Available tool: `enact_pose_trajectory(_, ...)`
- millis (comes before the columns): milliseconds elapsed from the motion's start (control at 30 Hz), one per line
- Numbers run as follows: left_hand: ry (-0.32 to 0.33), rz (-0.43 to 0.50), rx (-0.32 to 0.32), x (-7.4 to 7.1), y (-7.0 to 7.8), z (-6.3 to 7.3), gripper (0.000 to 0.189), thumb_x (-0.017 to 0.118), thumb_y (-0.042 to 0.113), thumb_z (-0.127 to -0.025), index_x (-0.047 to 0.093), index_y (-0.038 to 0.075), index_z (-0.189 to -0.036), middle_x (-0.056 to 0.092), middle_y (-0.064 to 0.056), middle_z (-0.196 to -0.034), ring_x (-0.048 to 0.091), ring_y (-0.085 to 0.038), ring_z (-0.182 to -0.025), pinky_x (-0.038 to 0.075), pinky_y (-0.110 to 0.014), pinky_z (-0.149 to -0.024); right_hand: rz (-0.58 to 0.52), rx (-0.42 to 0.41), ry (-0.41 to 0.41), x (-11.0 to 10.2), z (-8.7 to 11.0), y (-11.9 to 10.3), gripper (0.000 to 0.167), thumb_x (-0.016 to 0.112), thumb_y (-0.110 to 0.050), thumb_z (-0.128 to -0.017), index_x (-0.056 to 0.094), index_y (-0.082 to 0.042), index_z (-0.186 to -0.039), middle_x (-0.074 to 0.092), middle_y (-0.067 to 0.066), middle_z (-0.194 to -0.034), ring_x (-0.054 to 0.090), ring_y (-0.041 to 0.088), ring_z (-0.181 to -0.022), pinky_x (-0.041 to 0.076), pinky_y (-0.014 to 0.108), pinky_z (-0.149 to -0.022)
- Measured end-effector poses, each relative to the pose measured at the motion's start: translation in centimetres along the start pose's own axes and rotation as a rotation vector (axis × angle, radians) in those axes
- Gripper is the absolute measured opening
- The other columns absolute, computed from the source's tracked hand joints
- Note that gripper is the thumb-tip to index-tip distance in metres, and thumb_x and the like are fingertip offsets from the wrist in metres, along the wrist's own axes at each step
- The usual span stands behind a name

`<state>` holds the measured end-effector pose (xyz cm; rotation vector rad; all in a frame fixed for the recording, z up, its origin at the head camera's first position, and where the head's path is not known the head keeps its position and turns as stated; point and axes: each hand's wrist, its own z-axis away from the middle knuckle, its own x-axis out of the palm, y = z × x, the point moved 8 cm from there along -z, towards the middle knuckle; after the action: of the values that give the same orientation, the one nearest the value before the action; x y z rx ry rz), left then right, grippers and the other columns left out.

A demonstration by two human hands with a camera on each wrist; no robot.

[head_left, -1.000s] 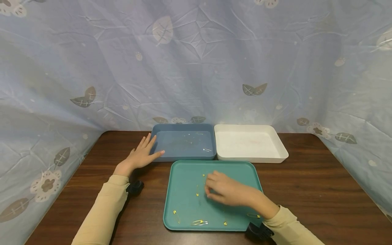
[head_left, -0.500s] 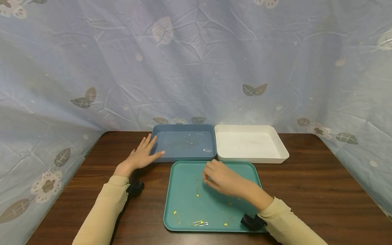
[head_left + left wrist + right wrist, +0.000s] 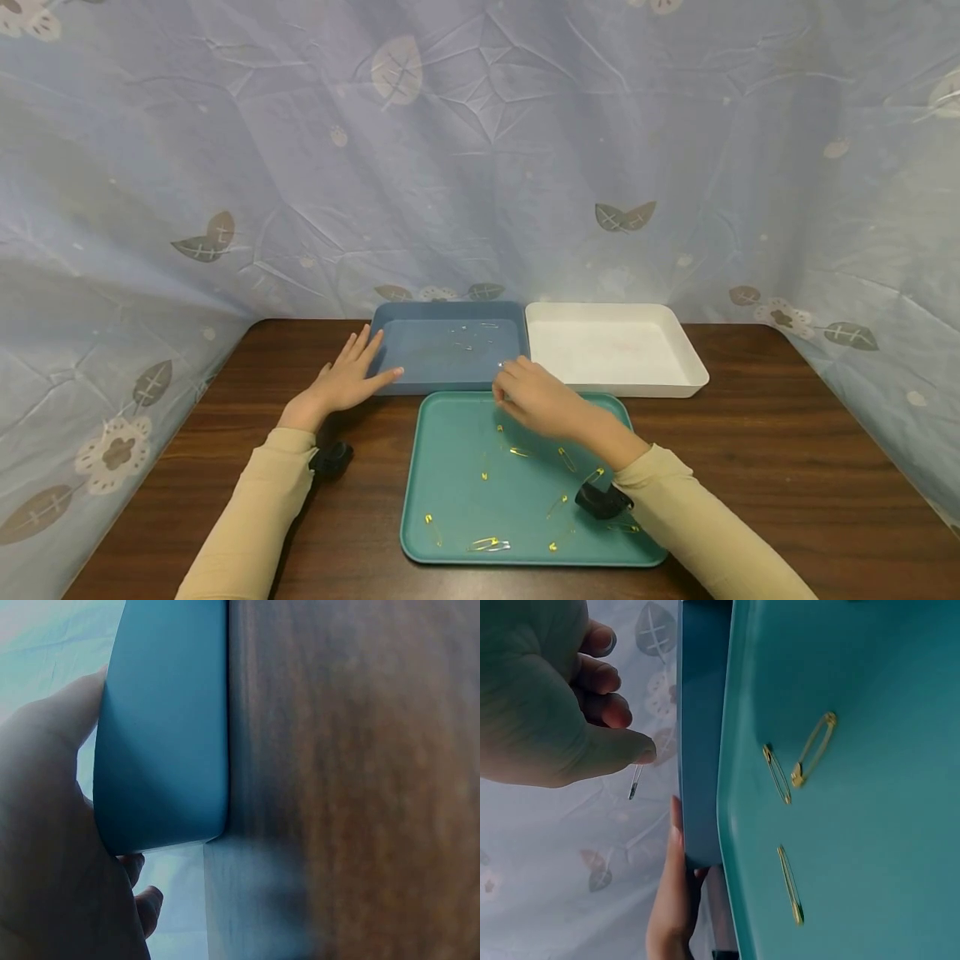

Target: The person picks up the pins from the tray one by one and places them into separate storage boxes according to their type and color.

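Nearest me, gold metal safety pins (image 3: 797, 776) lay scattered across a rectangular teal tray (image 3: 450, 467) on the dark wooden surface (image 3: 750, 467). Over that tray's far edge, I had the right hand (image 3: 536, 400) pinching a slim silver metal safety pin (image 3: 635, 782) at the thumb tip. My left hand (image 3: 337, 383) was spread against the left end of a rectangular blue tray (image 3: 412, 354) holding small silver pins (image 3: 468, 347); a white rectangular tray (image 3: 607, 346) sat beside it, before a pale patterned curtain (image 3: 480, 183).
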<state>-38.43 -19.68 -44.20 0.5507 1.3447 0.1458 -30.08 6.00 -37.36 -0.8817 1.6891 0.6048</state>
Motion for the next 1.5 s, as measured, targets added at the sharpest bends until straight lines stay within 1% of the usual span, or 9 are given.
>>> enact_pose_trajectory(133,-0.001,0.0,-0.001,0.0,-0.1,0.0,0.094,0.041,0.072,-0.091,-0.004,0.023,-0.157,-0.015,-0.008,-0.164,-0.009,-0.039,-0.151,0.006,-0.08,-0.105,0.0,0.026,-0.008,0.1,-0.8,1.0,0.009,0.066,-0.012,-0.091,0.057,-0.012,-0.088,0.054,-0.002,-0.084,0.041,0.013,-0.077,0.036,0.027,-0.072)
enact_pose_trajectory(400,0.001,0.001,0.001,0.0,-0.1,-0.1,0.094,0.041,0.072,-0.091,-0.004,0.023,-0.158,-0.016,-0.008,-0.164,-0.009,-0.038,-0.152,0.006,-0.08,-0.105,-0.004,0.082,0.008,-0.9,-1.9,3.3,0.006,0.066,-0.01,-0.091,0.061,-0.009,-0.089,0.057,0.003,-0.086,0.045,0.017,-0.078,0.04,0.031,-0.073)
enact_pose_trajectory(567,0.003,-0.003,0.0,0.0,-0.1,-0.1,0.094,0.04,0.072,-0.091,-0.003,0.022,-0.158,-0.015,-0.008,-0.164,-0.009,-0.038,-0.152,0.007,-0.08,-0.105,-0.009,0.111,0.011,-0.9,-2.6,4.9,0.005,0.065,-0.009,-0.092,0.062,-0.007,-0.09,0.059,0.005,-0.087,0.046,0.018,-0.079,0.041,0.032,-0.073)
enact_pose_trajectory(767,0.007,-0.004,0.0,0.1,-0.1,-0.1,0.094,0.04,0.072,-0.091,-0.003,0.022,-0.158,-0.014,-0.009,-0.165,-0.009,-0.038,-0.152,0.007,-0.08,-0.104,0.006,0.129,0.016,-0.5,-3.4,6.8,0.004,0.066,-0.005,-0.089,0.062,-0.005,-0.089,0.058,0.006,-0.085,0.046,0.02,-0.078,0.042,0.033,-0.073)
enact_pose_trajectory(933,0.012,-0.005,0.004,0.2,-0.2,-0.2,0.094,0.04,0.073,-0.091,-0.003,0.023,-0.158,-0.012,-0.01,-0.165,-0.008,-0.038,-0.152,0.007,-0.08,-0.104,0.01,0.147,0.021,-0.1,-4.0,8.3,0.004,0.066,-0.003,-0.088,0.062,-0.003,-0.088,0.06,0.008,-0.085,0.052,0.024,-0.081,0.046,0.037,-0.078)
enact_pose_trajectory(1133,0.01,-0.001,0.0,0.2,-0.2,-0.1,0.093,0.04,0.073,-0.091,-0.004,0.024,-0.157,-0.013,-0.01,-0.165,-0.008,-0.038,-0.152,0.007,-0.08,-0.105,0.001,0.182,0.023,0.4,-4.3,9.7,0.004,0.065,-0.004,-0.088,0.062,-0.003,-0.087,0.061,0.009,-0.085,0.056,0.026,-0.086,0.047,0.04,-0.083)
enact_pose_trajectory(1500,0.007,0.0,-0.002,0.1,-0.1,-0.1,0.093,0.04,0.072,-0.091,-0.005,0.025,-0.157,-0.014,-0.008,-0.165,-0.009,-0.038,-0.152,0.006,-0.08,-0.105,0.046,0.22,0.02,1.4,-5.1,11.2,0.005,0.063,-0.005,-0.089,0.062,-0.001,-0.086,0.062,0.011,-0.084,0.057,0.029,-0.083,0.047,0.041,-0.083)
